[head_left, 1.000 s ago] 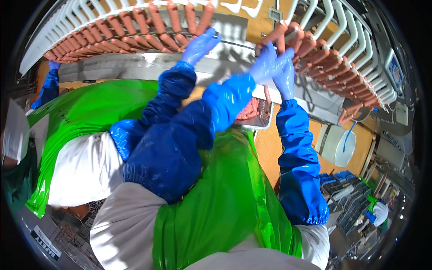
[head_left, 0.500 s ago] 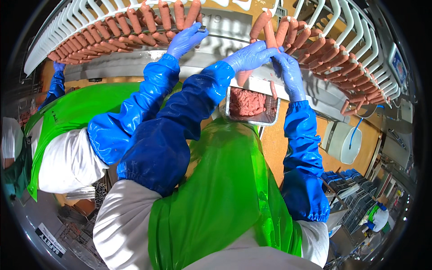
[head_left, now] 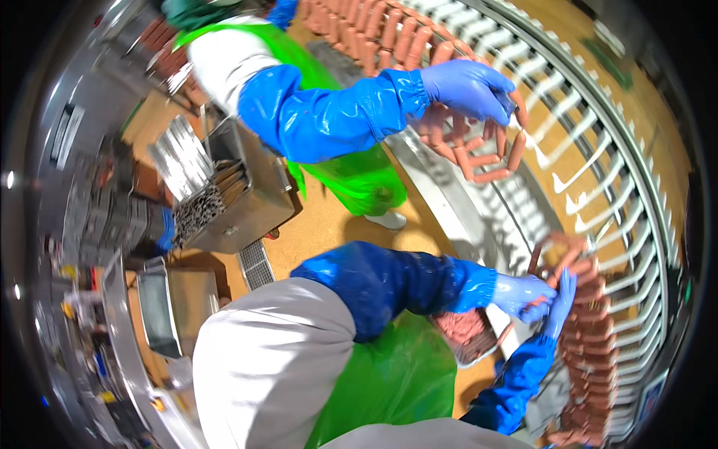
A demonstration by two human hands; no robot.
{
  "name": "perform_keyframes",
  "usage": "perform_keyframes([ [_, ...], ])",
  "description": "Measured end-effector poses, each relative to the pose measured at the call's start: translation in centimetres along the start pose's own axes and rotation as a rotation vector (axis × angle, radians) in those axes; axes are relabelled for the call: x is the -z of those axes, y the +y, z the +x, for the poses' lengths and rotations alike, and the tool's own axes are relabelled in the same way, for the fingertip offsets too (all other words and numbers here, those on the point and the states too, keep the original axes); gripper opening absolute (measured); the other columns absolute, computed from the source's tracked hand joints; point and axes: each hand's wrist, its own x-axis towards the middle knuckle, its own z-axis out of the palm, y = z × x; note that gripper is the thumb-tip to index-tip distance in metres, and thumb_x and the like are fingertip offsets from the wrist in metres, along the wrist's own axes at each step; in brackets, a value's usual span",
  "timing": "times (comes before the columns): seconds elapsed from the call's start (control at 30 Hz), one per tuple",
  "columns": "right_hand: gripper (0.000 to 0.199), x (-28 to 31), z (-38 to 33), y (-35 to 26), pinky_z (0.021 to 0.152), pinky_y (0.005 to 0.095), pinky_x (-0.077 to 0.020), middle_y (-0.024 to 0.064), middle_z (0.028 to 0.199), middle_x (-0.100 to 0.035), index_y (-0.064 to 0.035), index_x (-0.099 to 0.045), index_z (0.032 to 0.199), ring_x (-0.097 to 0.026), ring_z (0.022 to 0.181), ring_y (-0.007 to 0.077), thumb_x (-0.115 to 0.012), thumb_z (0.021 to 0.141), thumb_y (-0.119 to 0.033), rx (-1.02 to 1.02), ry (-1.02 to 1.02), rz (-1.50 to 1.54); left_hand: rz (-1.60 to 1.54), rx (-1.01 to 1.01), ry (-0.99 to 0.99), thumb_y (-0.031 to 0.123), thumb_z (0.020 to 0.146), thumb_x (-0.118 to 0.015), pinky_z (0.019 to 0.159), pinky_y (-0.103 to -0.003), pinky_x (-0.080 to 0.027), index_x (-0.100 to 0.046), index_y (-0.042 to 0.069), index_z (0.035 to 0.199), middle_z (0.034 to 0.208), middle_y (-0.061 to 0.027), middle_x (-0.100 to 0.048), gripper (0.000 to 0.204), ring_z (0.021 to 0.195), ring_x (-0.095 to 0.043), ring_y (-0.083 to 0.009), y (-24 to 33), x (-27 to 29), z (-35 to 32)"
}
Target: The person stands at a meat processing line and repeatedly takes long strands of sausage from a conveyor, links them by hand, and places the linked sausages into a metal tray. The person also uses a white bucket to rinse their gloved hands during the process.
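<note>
My left hand [head_left: 526, 295], in a purple-blue glove, is closed around a pinkish sausage [head_left: 539, 302] that shows between the fingers. Right beside it is my right hand [head_left: 559, 305], its fingers stretched out toward the linked sausages [head_left: 566, 251] on the rack. Those links look blurred. Below my right hand, a dense row of hanging sausages [head_left: 591, 340] runs along the white hooks [head_left: 636, 280]. A tray of ground meat [head_left: 460, 328] sits close to my left wrist, with a single sausage [head_left: 505, 334] at its edge.
A co-worker's gloved hand [head_left: 471, 90] grips a dark tool by a loop of sausages [head_left: 486, 161] farther up the rack. A metal bin [head_left: 247, 202] with rods stands at left, near a floor drain [head_left: 256, 265]. A pale steel ledge [head_left: 479, 217] runs under the rack.
My view has swung left, so the rack now curves down the right side. My right hand's fingers have straightened, and my left has closed on a sausage. The co-worker's hand has moved among hanging links.
</note>
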Motion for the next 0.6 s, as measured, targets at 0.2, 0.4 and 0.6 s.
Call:
perform_keyframes([
  [0.2, 0.035, 0.2, -0.7, -3.3, 0.088, 0.0348, -0.0489, 0.0136, 0.114, -0.061, 0.0013, -0.059, 0.121, -0.059, 0.103, 0.0196, -0.058, 0.096, -0.023, -0.038, 0.066, -0.141, -0.143, -0.314, -0.036, 0.032, 0.102, -0.043, 0.049, -0.026, -0.048, -0.060, 0.006, 0.098, 0.071, -0.0036, -0.061, 0.030, 0.056, -0.059, -0.0159, 4.6, -3.2, 6.1],
  [0.4, 0.037, -5.2, -5.8, -4.7, 0.076, 0.0373, -0.0517, 0.0131, 0.098, -0.067, 0.0010, -0.065, 0.107, -0.065, 0.089, 0.0213, -0.065, 0.090, -0.032, -0.147, 0.031, -0.182, 0.445, -0.111, -0.217, 0.020, 0.098, -0.051, 0.058, -0.031, -0.046, -0.057, 0.005, 0.095, 0.078, -0.0038, -0.059, 0.016, 0.067, -0.054, -0.0131, 2.2, 5.3, 4.0],
  [0.6, 0.062, -13.5, -2.9, -5.5, 0.081, 0.0470, -0.0513, 0.0255, 0.102, -0.069, 0.0020, -0.069, 0.105, -0.067, 0.093, 0.0421, -0.072, 0.077, -0.053, -0.168, -0.125, -0.697, 0.586, -0.067, 0.113, 0.019, 0.100, -0.051, 0.067, -0.025, -0.046, -0.057, 0.006, 0.113, 0.093, -0.0002, -0.059, 0.019, 0.075, -0.054, -0.0088, 6.0, 7.4, -11.1],
])
